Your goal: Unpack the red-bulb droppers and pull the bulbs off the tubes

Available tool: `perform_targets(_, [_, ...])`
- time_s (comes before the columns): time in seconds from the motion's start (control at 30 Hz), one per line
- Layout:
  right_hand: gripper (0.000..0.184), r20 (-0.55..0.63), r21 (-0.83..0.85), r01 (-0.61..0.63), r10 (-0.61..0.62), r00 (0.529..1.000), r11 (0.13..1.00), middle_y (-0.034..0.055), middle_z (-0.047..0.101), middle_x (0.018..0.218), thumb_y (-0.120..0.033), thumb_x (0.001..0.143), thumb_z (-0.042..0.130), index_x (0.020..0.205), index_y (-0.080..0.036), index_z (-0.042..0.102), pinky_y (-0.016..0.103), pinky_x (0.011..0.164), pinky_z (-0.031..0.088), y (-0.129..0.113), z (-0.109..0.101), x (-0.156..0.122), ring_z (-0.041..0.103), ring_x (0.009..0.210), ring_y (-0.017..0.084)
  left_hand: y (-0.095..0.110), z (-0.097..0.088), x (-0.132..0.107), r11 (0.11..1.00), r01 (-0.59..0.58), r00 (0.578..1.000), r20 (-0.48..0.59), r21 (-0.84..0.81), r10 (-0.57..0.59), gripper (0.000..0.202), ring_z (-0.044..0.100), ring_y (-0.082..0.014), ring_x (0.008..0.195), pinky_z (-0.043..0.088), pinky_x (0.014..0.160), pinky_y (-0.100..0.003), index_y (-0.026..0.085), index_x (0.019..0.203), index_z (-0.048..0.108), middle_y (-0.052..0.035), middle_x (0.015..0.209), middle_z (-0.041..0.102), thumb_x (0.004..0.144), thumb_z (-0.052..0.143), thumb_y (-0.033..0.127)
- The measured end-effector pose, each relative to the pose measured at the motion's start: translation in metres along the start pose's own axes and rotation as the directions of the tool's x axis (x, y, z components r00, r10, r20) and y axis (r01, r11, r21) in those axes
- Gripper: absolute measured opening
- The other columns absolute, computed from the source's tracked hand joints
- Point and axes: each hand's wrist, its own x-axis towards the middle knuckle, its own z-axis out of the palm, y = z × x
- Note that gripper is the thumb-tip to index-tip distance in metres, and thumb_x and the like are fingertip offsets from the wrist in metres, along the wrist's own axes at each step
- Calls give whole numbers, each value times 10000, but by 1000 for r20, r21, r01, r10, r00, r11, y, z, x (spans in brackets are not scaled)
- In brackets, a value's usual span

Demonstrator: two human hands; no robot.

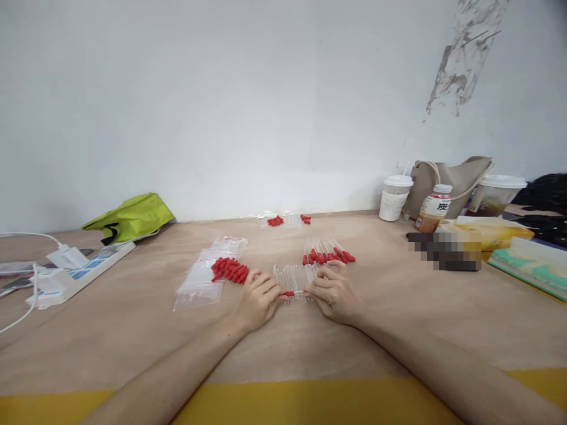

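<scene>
My left hand [260, 298] is closed, pinching a red rubber bulb [287, 293]. Facing it, my right hand [333, 292] grips a thin clear glass tube [298, 293] whose end meets the bulb; how far it sits inside cannot be made out. Under and behind my fingers lies a row of bare clear tubes [292, 276]. Loose red bulbs [230, 270] are heaped beside my left hand, partly on clear plastic zip bags [201, 280]. Beyond my right hand, several droppers [328, 254] with red bulbs fitted lie side by side, bulbs toward me.
At the wall lies a clear bag [290, 221] with red bulbs and tubes. On the left are a power strip [88, 274] and a yellow-green bag [133, 217]. A lidded cup [396, 198], a bottle [434, 208], a grey bag [456, 183] and a tissue pack [529, 265] stand right.
</scene>
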Motion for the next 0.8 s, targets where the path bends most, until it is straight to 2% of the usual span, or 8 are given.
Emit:
perform_targets(0.3, [195,16,19,18,-18,1000,1000,-41,526,523,-222,836,456,737,-223,624,379,893,181,-2,-6,-1,434,667,111,0,-1,-2,995,-96,995,-19,12,96,167,476,-142,705,305,775,-361,186,747,581,2,644,601,790,444,98])
perform_targets(0.6, [201,16,29,25,-25,1000,999,-39,535,529,-217,834,458,716,-219,621,370,872,218,-3,-8,-3,454,668,115,0,-2,-3,993,-117,993,-8,-2,117,203,515,-145,741,320,793,-371,195,775,594,-2,666,623,764,430,77])
perform_targets(0.7, [199,22,14,-13,12,1000,1000,-38,554,538,-223,831,461,723,-224,628,355,867,232,4,-15,-7,474,676,117,-5,-7,-9,998,-67,998,4,-11,67,206,516,-158,741,355,733,-353,196,807,601,-18,695,630,768,434,82])
perform_targets(0.8, [214,-5,-46,-150,150,989,988,-21,599,588,-250,831,468,707,-223,641,332,834,251,17,-22,-12,499,675,119,-11,-12,-17,996,63,997,-37,-57,-65,173,521,-155,736,395,678,-313,196,867,600,-33,758,627,800,460,120])
